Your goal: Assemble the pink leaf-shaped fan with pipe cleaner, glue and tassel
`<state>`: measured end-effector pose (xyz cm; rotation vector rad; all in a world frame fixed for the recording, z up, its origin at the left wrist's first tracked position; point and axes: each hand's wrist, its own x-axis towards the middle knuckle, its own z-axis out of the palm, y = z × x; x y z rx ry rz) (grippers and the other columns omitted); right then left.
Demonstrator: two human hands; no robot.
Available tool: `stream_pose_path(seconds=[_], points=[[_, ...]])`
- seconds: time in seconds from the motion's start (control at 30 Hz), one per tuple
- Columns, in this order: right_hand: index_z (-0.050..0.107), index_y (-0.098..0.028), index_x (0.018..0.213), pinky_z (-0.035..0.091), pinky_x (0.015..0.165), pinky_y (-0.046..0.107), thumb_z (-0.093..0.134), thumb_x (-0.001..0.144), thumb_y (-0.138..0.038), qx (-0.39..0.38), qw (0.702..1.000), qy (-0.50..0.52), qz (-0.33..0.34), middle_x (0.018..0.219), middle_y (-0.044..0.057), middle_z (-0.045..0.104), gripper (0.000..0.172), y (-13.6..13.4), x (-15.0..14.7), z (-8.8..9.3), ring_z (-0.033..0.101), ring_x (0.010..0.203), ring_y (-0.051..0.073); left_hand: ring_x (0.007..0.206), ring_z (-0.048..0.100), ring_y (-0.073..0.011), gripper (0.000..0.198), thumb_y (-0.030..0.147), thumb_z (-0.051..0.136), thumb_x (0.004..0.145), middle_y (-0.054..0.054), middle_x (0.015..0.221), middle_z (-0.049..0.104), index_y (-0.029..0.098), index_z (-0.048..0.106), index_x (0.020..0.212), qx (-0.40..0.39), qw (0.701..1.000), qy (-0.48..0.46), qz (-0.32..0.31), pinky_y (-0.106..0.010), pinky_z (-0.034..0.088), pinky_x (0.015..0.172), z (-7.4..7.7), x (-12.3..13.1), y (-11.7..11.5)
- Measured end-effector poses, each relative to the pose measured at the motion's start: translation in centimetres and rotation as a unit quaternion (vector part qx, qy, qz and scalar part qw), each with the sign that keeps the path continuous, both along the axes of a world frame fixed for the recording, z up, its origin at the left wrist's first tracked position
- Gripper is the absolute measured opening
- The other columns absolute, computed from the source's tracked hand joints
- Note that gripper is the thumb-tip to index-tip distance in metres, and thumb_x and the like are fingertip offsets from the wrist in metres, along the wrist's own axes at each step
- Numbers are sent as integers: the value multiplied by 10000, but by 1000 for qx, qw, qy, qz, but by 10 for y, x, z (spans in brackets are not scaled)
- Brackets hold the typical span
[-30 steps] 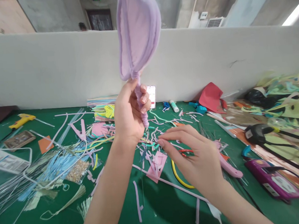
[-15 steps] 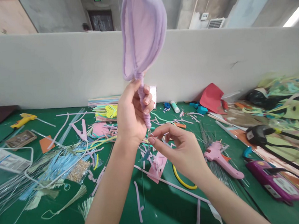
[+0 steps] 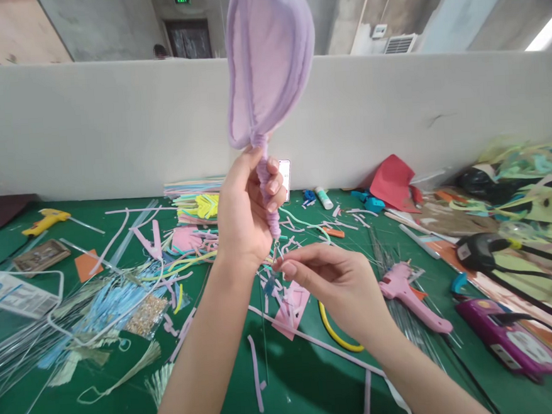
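Upright before me stands a lilac hand fan (image 3: 272, 56), its fabric panel edged with fuzzy strips and its top cut off by the view. My left hand (image 3: 247, 202) is wrapped around the fan's ribbed handle. From the lower end of that handle hangs a small metal clasp (image 3: 276, 250). My right hand (image 3: 325, 273) is closed in a pinch at the clasp, thumb against forefinger; its fingertips hide part of it. Just below them dangles a small blue piece (image 3: 269, 287), too blurred to name.
Pink glue gun (image 3: 412, 298) and purple device (image 3: 509, 339) with cables lie at right. A yellow glue gun (image 3: 47, 220), blue tassels (image 3: 107, 301) and a bead bag (image 3: 145, 316) are at left. Fuzzy strips litter the green table (image 3: 213, 388). A white partition (image 3: 110, 130) stands behind.
My right hand has shifted slightly down at the clasp, its fingers drawn closer together. The blue piece below has turned. My left hand keeps its hold on the fan.
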<state>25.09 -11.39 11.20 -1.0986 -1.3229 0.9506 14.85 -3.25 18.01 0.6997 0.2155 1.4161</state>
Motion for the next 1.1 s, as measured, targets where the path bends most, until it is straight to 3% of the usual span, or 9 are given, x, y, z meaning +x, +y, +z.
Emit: stream_pose_path(seconds=[0.23,0.53,0.7,0.8,0.97,1.1], points=[[673,-199,706,453,489,206,710,779,-347,17,998,-29,-45,636,-6,641,169,-2,2,-3,540,540,97,370,404,-27,134,237,587,872,32,559,506,131,630,941,0,1000,19,6,-146,303,334,0,-2,1],[665,-201,749,500,601,243,657,824,-287,49,992,-107,-39,715,11,681,114,-10,8,-11,603,639,130,379,406,-41,166,220,578,855,39,554,517,164,625,1003,3,1000,12,12,-166,291,321,1,-4,3],[652,-204,742,488,617,257,625,850,-284,46,984,-169,-43,708,13,686,137,-19,12,-12,611,654,146,390,392,-54,97,202,589,827,28,572,523,179,641,906,12,999,16,29,-199,293,338,0,-7,4],[648,-208,749,490,625,261,612,855,-263,37,982,-184,-34,714,15,692,125,-24,14,-13,624,663,155,399,390,-61,72,200,585,825,21,587,520,184,650,854,8,999,24,41,-220,290,354,0,-8,4],[628,-207,767,486,645,244,574,869,-225,34,980,-194,-6,736,11,681,117,-35,17,-16,612,675,142,422,413,-67,153,163,591,802,24,582,512,187,672,929,14,999,8,37,-227,283,362,0,-9,5],[553,-200,739,428,547,217,488,915,-236,37,967,-249,34,676,-9,608,191,-41,20,-16,541,598,111,418,419,-66,159,184,596,806,29,577,521,191,673,945,14,999,13,39,-222,296,361,0,-9,5]])
